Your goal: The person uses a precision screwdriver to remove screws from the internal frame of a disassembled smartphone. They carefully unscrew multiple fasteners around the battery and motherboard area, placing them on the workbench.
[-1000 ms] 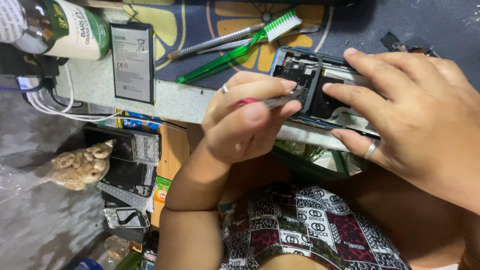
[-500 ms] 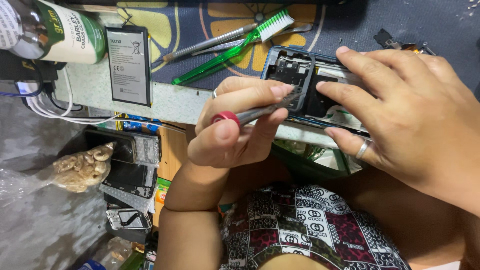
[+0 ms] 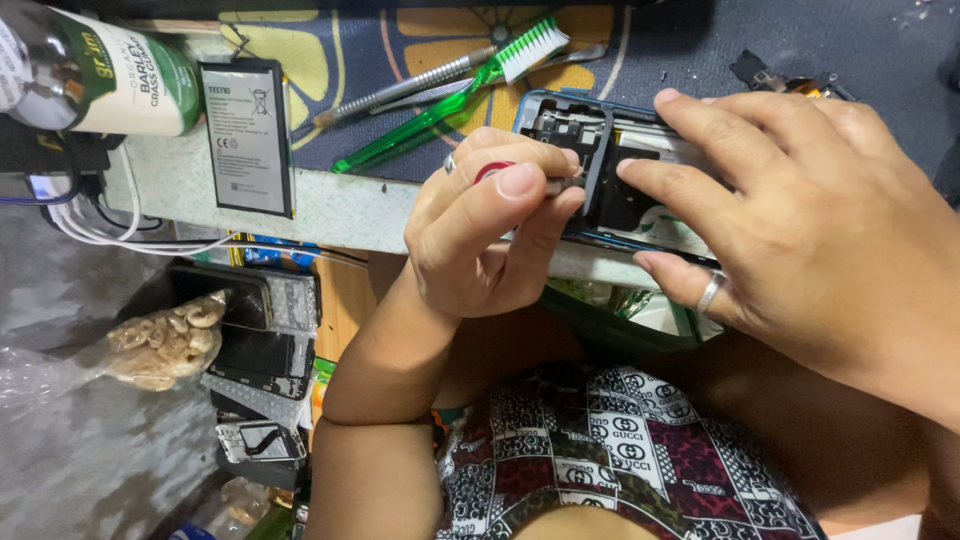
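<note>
Your left hand (image 3: 490, 235) is closed around a small red-handled tool (image 3: 520, 176), its tip at the opened phone (image 3: 620, 175) lying at the surface (image 3: 340, 205) edge. Your right hand (image 3: 800, 210) presses the phone flat with spread fingers. You appear to be working inside the frame; the next move calls for steady, light tip pressure.

Left hand (image 3: 490, 235) pinched in a tight grip — right hand (image 3: 800, 210) splayed flat.

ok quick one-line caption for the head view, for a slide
Left hand works a small tool in an opened phone steadied by the right hand, with a loose battery and green brush nearby.
</note>
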